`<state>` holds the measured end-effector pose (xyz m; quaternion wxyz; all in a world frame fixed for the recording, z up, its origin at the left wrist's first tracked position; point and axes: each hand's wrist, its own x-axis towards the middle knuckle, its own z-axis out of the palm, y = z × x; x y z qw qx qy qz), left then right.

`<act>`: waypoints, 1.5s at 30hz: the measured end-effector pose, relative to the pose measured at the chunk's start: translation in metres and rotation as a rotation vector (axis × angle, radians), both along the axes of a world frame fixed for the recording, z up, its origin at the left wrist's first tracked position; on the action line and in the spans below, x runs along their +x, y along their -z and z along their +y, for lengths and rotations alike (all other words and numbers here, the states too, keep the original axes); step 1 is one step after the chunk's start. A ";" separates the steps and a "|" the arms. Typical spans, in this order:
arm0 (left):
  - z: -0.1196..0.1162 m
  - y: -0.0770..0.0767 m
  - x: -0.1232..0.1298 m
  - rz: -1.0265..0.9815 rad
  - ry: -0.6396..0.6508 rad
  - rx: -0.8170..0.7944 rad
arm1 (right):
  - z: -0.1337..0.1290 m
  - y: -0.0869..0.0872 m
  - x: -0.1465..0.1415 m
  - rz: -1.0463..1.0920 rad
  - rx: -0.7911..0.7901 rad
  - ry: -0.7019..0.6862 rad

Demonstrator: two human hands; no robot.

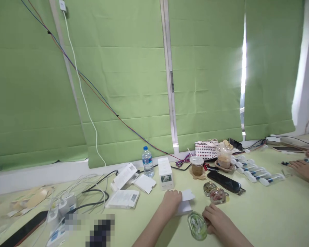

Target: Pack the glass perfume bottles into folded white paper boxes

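Observation:
My left hand (170, 204) is closed on the near left side of a small white box (184, 208), whose flap stands up at the top. Beside it, my right hand (215, 218) has its fingers curled at the right edge of a rounded, see-through green piece (197, 226), apparently pinching it; the fingertips are partly hidden. Two similar see-through rounded pieces, one brownish (209, 188) and one reddish (217, 196), lie just beyond my right hand. A taller white box with a flower picture (166, 174) stands behind my left hand.
Flattened white boxes (123, 199), a water bottle (147, 162) and drink cups (197, 167) stand around. A black case (225, 182) and several white-and-blue items (257, 171) lie right, near another person's hand (302, 169). Cables and a power strip (58, 219) are at left.

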<state>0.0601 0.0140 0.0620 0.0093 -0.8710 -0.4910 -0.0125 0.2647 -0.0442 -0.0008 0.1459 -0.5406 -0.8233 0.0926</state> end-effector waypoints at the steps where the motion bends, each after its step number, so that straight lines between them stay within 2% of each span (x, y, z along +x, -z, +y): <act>1: -0.002 -0.002 -0.006 0.007 -0.037 -0.009 | 0.000 0.000 -0.003 -0.008 -0.012 0.003; 3: -0.005 -0.011 -0.019 -0.009 -0.121 0.005 | -0.002 0.001 -0.005 0.018 -0.021 -0.002; 5: -0.005 -0.029 -0.040 -0.049 -0.222 0.052 | -0.004 0.001 -0.003 0.048 -0.045 0.005; 10: 0.003 -0.088 -0.127 -0.139 -0.519 0.184 | -0.012 -0.003 0.001 0.039 -0.098 0.032; 12: 0.008 -0.100 -0.154 -0.156 -0.606 0.231 | -0.015 -0.006 0.000 0.026 -0.116 0.043; 14: 0.011 -0.102 -0.162 -0.164 -0.643 0.269 | -0.017 -0.008 -0.001 0.033 -0.121 0.050; 16: 0.008 -0.094 -0.147 -0.172 -0.615 0.292 | -0.019 -0.007 -0.001 0.047 -0.108 0.048; 18: -0.001 -0.076 -0.112 -0.180 -0.498 0.274 | -0.019 -0.004 0.000 0.057 -0.075 0.032; 21: -0.021 -0.040 -0.046 -0.179 -0.158 0.143 | -0.016 0.003 0.002 0.012 -0.019 0.001; 23: -0.033 -0.016 -0.009 -0.156 0.163 -0.002 | -0.013 0.007 0.004 -0.040 0.011 -0.008; 24: -0.037 -0.007 0.005 -0.134 0.254 -0.046 | -0.012 0.008 0.005 -0.050 0.026 -0.011; 25: -0.039 0.001 0.016 -0.114 0.280 -0.063 | -0.012 0.008 0.006 -0.046 0.038 -0.016; 28: -0.039 0.009 0.033 -0.020 0.309 -0.099 | -0.014 0.004 0.010 0.040 0.044 -0.036; 33: -0.036 0.001 0.042 0.075 0.356 -0.104 | -0.022 -0.008 0.020 0.207 -0.029 -0.080; 36: -0.036 0.000 0.044 0.043 0.309 -0.152 | -0.024 -0.011 0.034 0.199 -0.024 -0.066; 40: -0.031 0.002 0.042 -0.151 0.172 -0.258 | -0.023 -0.001 0.061 0.321 0.003 0.060; 43: -0.029 0.008 0.049 -0.288 0.094 -0.249 | -0.020 0.015 0.079 0.515 0.003 0.226; 45: -0.030 0.014 0.062 -0.380 0.029 -0.223 | -0.016 0.025 0.086 0.652 -0.051 0.333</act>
